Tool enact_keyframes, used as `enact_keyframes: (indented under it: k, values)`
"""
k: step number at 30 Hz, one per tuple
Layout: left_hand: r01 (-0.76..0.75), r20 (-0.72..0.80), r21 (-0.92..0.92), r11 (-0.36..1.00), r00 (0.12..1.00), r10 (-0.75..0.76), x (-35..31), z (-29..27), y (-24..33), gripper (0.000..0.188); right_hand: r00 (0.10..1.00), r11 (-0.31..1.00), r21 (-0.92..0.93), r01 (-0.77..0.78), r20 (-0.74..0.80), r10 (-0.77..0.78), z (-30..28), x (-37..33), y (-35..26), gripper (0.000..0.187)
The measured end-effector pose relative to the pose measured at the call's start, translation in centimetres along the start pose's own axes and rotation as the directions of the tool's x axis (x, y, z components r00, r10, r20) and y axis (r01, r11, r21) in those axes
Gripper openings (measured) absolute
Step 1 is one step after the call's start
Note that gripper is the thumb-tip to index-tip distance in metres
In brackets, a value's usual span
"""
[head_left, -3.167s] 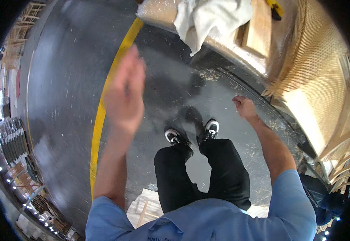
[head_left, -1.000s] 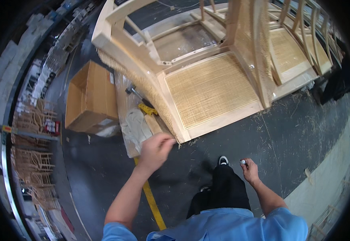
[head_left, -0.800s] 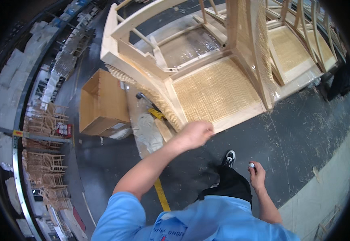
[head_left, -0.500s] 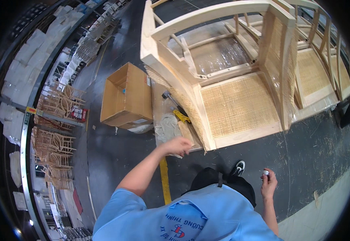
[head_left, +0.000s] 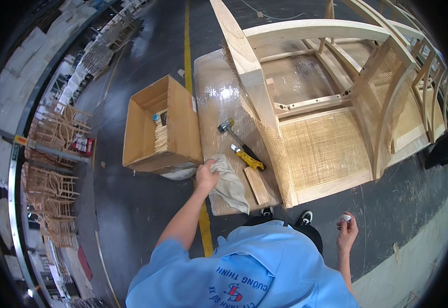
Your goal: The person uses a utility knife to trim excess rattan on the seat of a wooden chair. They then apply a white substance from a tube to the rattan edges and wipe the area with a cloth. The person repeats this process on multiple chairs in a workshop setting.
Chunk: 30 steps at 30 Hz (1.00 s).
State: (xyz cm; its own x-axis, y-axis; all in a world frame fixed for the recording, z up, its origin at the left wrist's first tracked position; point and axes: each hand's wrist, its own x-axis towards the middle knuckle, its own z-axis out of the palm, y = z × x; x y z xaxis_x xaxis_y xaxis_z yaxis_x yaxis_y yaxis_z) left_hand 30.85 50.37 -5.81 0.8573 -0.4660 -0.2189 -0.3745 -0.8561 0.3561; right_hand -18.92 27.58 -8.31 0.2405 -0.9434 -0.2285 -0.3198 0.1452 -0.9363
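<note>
My left hand (head_left: 207, 175) is closed on the upper left edge of a crumpled off-white cloth (head_left: 228, 185), at the plastic-wrapped tabletop's left edge. Out over the floor at the right, my right hand (head_left: 346, 236) has its fingers closed round a small white item (head_left: 346, 217), mostly hidden, whose kind I cannot make out. Just right of the cloth lie a yellow utility knife (head_left: 249, 158) and a wooden block (head_left: 256, 185). Above them rests a mallet (head_left: 226, 124) with a black handle. A pale wooden chair frame with a woven cane seat (head_left: 324, 149) stands to their right.
An open cardboard box (head_left: 183, 123) sits against the table's left side, with thin wooden sticks (head_left: 161, 134) inside. More chair frames (head_left: 409, 118) line up at the far right. Stacked chairs (head_left: 54, 195) fill a rack at the left. A yellow line (head_left: 205, 231) crosses the dark floor.
My left hand has moved left from beside the chair and taken hold of the cloth. The view has shifted, showing more tabletop and the sticks in the box. My right hand keeps its white item.
</note>
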Motion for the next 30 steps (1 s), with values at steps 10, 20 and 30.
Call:
enact_keyframes:
  k: [10, 20, 30]
  values:
    - [-0.172, 0.101, -0.241, 0.955, 0.974, 0.201, 1.7, -1.1, 6.5, 0.028, 0.997, 0.997, 0.060, -0.045, -0.059, 0.049, 6.0, -4.2, -0.1, 0.022]
    - [-0.223, 0.244, -0.231, 0.947, 0.929, 0.278, 6.2, 4.6, 6.3, 0.029, 0.950, 0.995, 0.081, -0.065, -0.301, 0.086, 4.6, -7.5, 1.0, 0.021]
    - [-0.406, 0.913, -0.283, 0.869, 0.162, 0.373, -4.2, 5.2, 14.2, 0.035, 0.857, 0.990, 0.130, -0.055, -0.502, 0.114, -1.4, -9.8, 2.1, 0.019]
